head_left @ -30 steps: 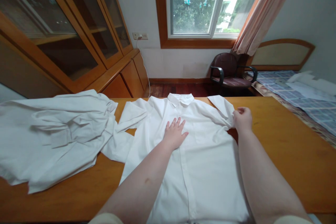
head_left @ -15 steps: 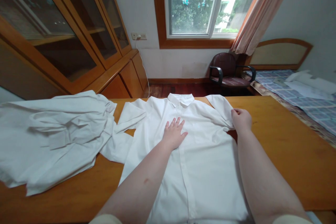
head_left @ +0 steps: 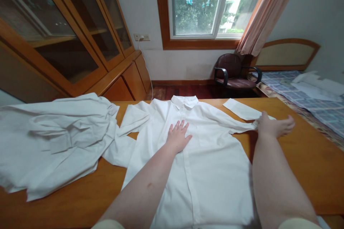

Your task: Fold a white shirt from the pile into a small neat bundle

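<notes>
A white collared shirt (head_left: 215, 171) lies front up on the wooden table, its collar at the far edge. My left hand (head_left: 178, 137) rests flat on the shirt's chest, fingers spread, beside the button placket. Out at the right, my right hand (head_left: 275, 126) is against the shirt's sleeve (head_left: 239, 125), its fingers apart and pointing right. The sleeve bunches beside that hand and doubles back, so its end (head_left: 239, 109) lies toward the far edge. Part of the sleeve is hidden behind the hand.
A second white garment (head_left: 67, 139) lies crumpled on the left of the wooden table (head_left: 303, 171), touching the shirt's left sleeve. Beyond stand a glass-fronted cabinet (head_left: 80, 32), a brown armchair (head_left: 233, 71) and a bed (head_left: 317, 93) with a checked cover.
My right hand has moved right, drawing the sleeve outward, and its fingers have spread from a pinch. The sleeve's end has swung right. My left hand stays in place.
</notes>
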The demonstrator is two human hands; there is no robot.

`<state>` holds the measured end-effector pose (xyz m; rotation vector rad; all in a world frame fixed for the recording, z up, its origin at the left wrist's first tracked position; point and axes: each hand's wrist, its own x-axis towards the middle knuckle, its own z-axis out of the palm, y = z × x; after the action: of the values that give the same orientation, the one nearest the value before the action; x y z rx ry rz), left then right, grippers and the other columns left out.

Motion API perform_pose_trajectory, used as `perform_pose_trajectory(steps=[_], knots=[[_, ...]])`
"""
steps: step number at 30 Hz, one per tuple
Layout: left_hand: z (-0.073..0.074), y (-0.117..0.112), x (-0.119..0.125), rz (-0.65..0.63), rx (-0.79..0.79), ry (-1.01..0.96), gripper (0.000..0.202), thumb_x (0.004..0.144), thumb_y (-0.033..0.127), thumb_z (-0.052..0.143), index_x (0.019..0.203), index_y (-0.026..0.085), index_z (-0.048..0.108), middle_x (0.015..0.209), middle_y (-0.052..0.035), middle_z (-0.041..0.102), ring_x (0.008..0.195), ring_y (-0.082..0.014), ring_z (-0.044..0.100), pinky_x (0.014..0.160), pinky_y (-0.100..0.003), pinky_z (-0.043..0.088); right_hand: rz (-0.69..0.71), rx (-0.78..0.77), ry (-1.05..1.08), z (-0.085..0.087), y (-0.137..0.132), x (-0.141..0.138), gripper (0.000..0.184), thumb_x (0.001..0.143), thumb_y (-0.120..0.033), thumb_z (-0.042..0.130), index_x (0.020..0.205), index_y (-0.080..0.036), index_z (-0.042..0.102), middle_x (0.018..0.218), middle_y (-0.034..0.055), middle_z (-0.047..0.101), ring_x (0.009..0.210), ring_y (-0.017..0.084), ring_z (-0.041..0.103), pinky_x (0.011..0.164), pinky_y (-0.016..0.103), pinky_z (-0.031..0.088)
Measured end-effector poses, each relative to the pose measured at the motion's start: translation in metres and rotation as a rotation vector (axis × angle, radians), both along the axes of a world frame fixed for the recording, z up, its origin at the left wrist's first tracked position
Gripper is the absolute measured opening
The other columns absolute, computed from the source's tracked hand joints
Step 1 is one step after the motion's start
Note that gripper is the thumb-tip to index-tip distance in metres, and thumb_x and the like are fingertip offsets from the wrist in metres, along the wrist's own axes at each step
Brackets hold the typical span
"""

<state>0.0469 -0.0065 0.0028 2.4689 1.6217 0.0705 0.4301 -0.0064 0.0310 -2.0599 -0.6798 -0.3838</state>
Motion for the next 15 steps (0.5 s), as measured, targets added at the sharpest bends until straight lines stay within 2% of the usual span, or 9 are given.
perform_pose_trajectory(steps=[1, 2, 4, 6, 8, 10, 12, 13, 15], knots=[[0.0, 0.0, 0.0, -0.001, 0.001, -0.001, 0.064, 0.087, 0.057, 0.031, 0.145, 0.029, 0.024, 0.154, -0.0024, 0.018, 0.141, -0.0236, 0.014, 0.112, -0.05, 0.01, -0.021, -0.028, -0.095, 0.001, -0.001, -0.006, 0.07, 0.077, -0.05, 0.054, 0.132, -0.01, 0.038, 0.137, 0.0271, 0.034, 0.125, 0.039, 0.033, 0.1, 0.053, 0.027], [0.0, 0.0, 0.0, -0.002, 0.004, -0.003, 0.064, 0.087, 0.057, 0.031, 0.145, 0.029, 0.024, 0.154, -0.0024, 0.018, 0.141, -0.0237, 0.014, 0.112, -0.05, 0.01, 0.021, -0.07, -0.162, 0.002, 0.0, -0.011, 0.071, 0.074, -0.049, 0.06, 0.132, -0.013, 0.041, 0.141, 0.0239, 0.033, 0.128, 0.037, 0.031, 0.103, 0.05, 0.023], [-0.001, 0.0, 0.0, -0.003, 0.006, -0.005, 0.064, 0.087, 0.057, 0.031, 0.145, 0.029, 0.024, 0.154, -0.0024, 0.018, 0.141, -0.0237, 0.014, 0.112, -0.05, 0.01, 0.206, -0.249, -0.197, 0.001, 0.005, -0.015, 0.073, 0.067, -0.046, 0.067, 0.13, -0.017, 0.046, 0.144, 0.0197, 0.031, 0.127, 0.036, 0.032, 0.104, 0.05, 0.022], [-0.001, 0.0, 0.0, -0.001, 0.004, -0.006, 0.064, 0.087, 0.057, 0.03, 0.145, 0.029, 0.024, 0.154, -0.0023, 0.018, 0.141, -0.0235, 0.013, 0.112, -0.05, 0.01, 0.254, -0.411, -0.077, -0.003, 0.012, -0.011, 0.076, 0.056, -0.043, 0.074, 0.124, -0.018, 0.052, 0.142, 0.0204, 0.035, 0.121, 0.04, 0.038, 0.099, 0.055, 0.026], [-0.001, 0.0, 0.0, 0.002, -0.001, -0.008, 0.064, 0.087, 0.057, 0.03, 0.145, 0.03, 0.024, 0.154, -0.0021, 0.017, 0.141, -0.0235, 0.013, 0.112, -0.05, 0.009, 0.195, -0.49, 0.101, -0.01, 0.016, 0.0, 0.062, 0.049, -0.037, 0.076, 0.106, -0.018, 0.063, 0.129, 0.0218, 0.048, 0.113, 0.043, 0.044, 0.092, 0.06, 0.028], [-0.001, 0.0, 0.0, 0.001, 0.002, -0.014, 0.064, 0.087, 0.057, 0.03, 0.145, 0.029, 0.025, 0.154, -0.0022, 0.018, 0.141, -0.0235, 0.014, 0.112, -0.05, 0.01, 0.119, -0.473, 0.243, -0.015, 0.016, 0.013, 0.031, 0.05, -0.03, 0.071, 0.079, -0.019, 0.067, 0.107, 0.0201, 0.06, 0.106, 0.044, 0.048, 0.087, 0.062, 0.029], [-0.001, 0.0, 0.0, -0.002, 0.008, -0.019, 0.064, 0.087, 0.057, 0.03, 0.145, 0.029, 0.025, 0.154, -0.0023, 0.018, 0.141, -0.0234, 0.014, 0.112, -0.05, 0.01, 0.084, -0.408, 0.307, -0.019, 0.013, 0.022, 0.01, 0.056, -0.028, 0.063, 0.062, -0.02, 0.063, 0.086, 0.0181, 0.062, 0.098, 0.043, 0.052, 0.082, 0.063, 0.03], [-0.001, 0.0, 0.0, -0.003, 0.009, -0.02, 0.064, 0.087, 0.057, 0.03, 0.145, 0.029, 0.025, 0.154, -0.0023, 0.018, 0.141, -0.0233, 0.014, 0.112, -0.05, 0.01, 0.089, -0.364, 0.317, -0.019, 0.012, 0.024, 0.009, 0.059, -0.028, 0.058, 0.058, -0.02, 0.06, 0.077, 0.017, 0.061, 0.094, 0.042, 0.054, 0.079, 0.061, 0.032], [0.0, 0.0, 0.0, -0.003, 0.003, -0.018, 0.064, 0.087, 0.057, 0.03, 0.145, 0.029, 0.025, 0.154, -0.002, 0.017, 0.141, -0.0232, 0.014, 0.112, -0.05, 0.01, 0.193, -0.257, 0.288, -0.017, 0.009, 0.024, 0.015, 0.065, -0.03, 0.051, 0.057, -0.02, 0.059, 0.065, 0.0148, 0.056, 0.085, 0.038, 0.057, 0.072, 0.055, 0.036]])
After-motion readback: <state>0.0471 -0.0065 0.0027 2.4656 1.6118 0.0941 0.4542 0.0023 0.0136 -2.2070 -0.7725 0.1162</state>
